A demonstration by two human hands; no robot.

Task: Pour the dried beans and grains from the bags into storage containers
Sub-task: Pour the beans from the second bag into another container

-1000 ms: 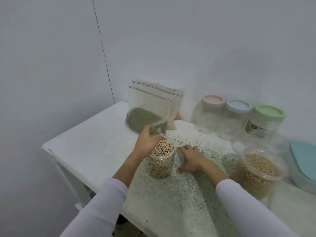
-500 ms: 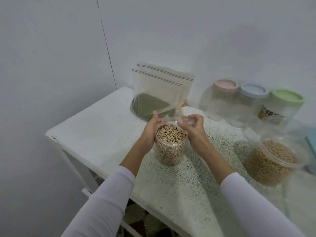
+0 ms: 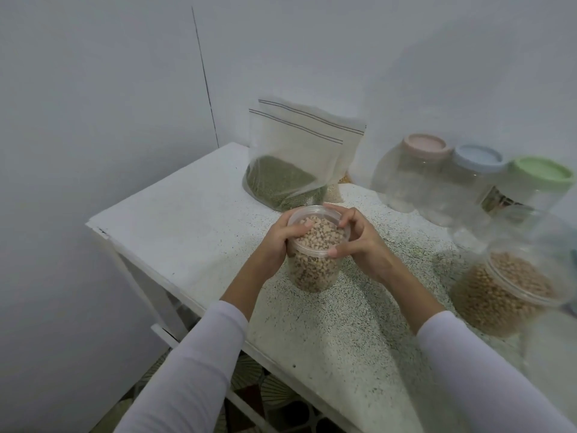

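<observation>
Label on clear jar w/ green lid, far right: coloured patch seen thru wall, print too blurred to read. No other writing legible.

Hard to make out: second zip bag mostly hidden behind front one; only pale grains at its base visible. Right edge crops green-lid jar. Clear lid on small tub barely distinguishable from tub rim; seated or not — cannot tell.

Containers:
- Small clear round plastic tub, mid-table, full of pale beans w/ dark eyes. Stands on white speckled table.
- Left hand curled round tub's upper left side, thumb over rim.
- Right hand grips lid edge from right, fingers arched over top, thumb at near rim.
- Clear zip bag w/ dark double seal line, upright just behind tub, green-grey grain filling lower part.
- Wide clear jar of tan round beans, right of tub, well apart, mouth uncovered.
- Clear jar w/ pink lid and clear jar w/ blue lid, back right, side by side w/ green-lid jar; contents not visible.
</observation>
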